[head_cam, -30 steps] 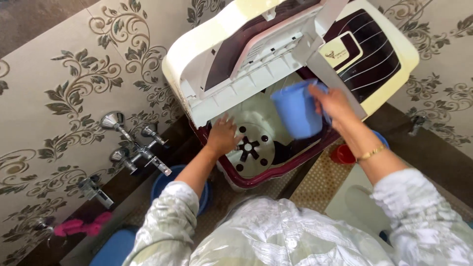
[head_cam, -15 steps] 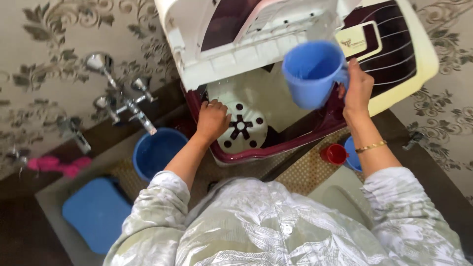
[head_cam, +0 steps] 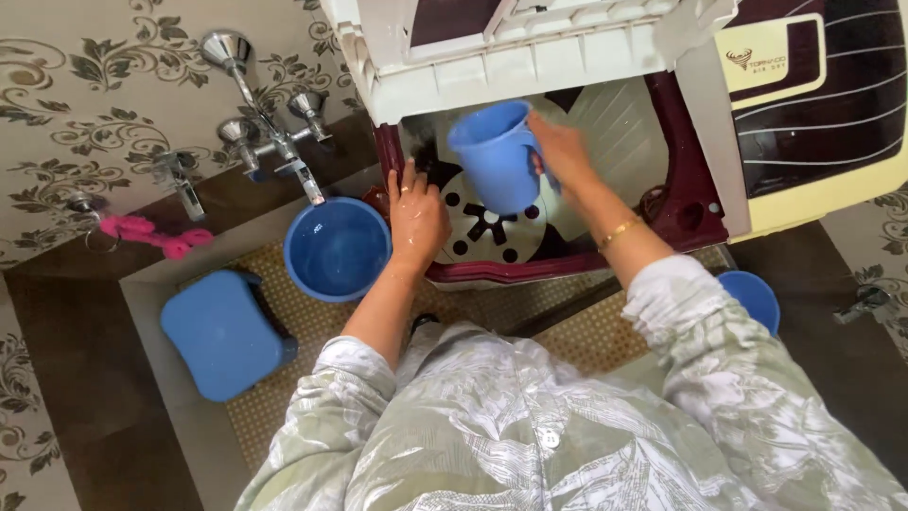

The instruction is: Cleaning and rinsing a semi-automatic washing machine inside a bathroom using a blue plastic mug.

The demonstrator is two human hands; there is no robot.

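My right hand (head_cam: 560, 149) grips the handle of a blue plastic mug (head_cam: 494, 157), held over the open tub of a cream and maroon washing machine (head_cam: 700, 203). The mug's mouth faces up toward me. My left hand (head_cam: 417, 217) rests on the maroon front rim of the tub, fingers curled over it. Inside the tub lies a white round agitator plate (head_cam: 492, 232) with dark holes. The machine's white lid (head_cam: 530, 57) stands raised behind the tub.
A blue bucket (head_cam: 337, 250) holding water stands left of the machine under chrome wall taps (head_cam: 270, 142). A blue stool (head_cam: 222, 333) sits further left. A pink cloth (head_cam: 151, 235) hangs on the patterned wall. Another blue container (head_cam: 754, 298) peeks out at the right.
My right hand has carried the blue mug left and lower, from the tub's right side to above its middle. The view shifted, so the bucket and stool show fully.
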